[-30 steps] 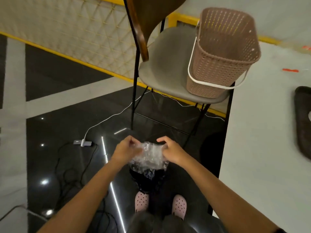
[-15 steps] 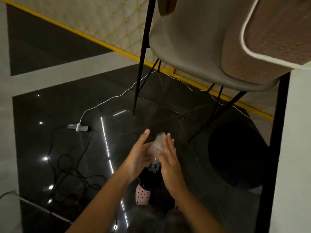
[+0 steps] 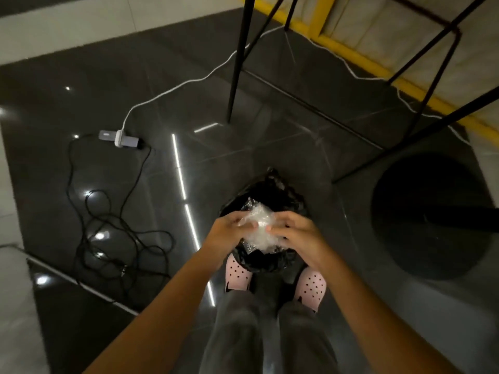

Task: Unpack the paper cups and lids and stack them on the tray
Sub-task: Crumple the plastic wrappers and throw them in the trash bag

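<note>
Plastic, clear and crumpled, is all there is to work on here: the wrapping (image 3: 258, 225) is bunched into a wad and held low in front of the person, right over the open mouth of a black bin bag (image 3: 272, 188) that sits on the dark glossy floor (image 3: 270, 117) just ahead of a pair of pink clogs (image 3: 238, 275). The left hand (image 3: 229, 230) and the right hand (image 3: 299, 234) meet around the wad from either side, arms reaching down and forward, fingers of both curled in and pinching the film between them, knuckles up, the thumbs mostly hidden behind it. No paper cups, lids or tray can be seen from where the camera looks, so I cannot say how much is stacked. My guess is that at least one pack has been opened and its wrapper is about to be binned, which would make this a tidy-up step and not stacking proper. Whatever remains to unpack lies out of sight. Off to the left a tangle of black cable (image 3: 113, 238) runs from a small power adapter (image 3: 118, 137), and thin black chair legs (image 3: 237, 63) stand beyond the bag.
</note>
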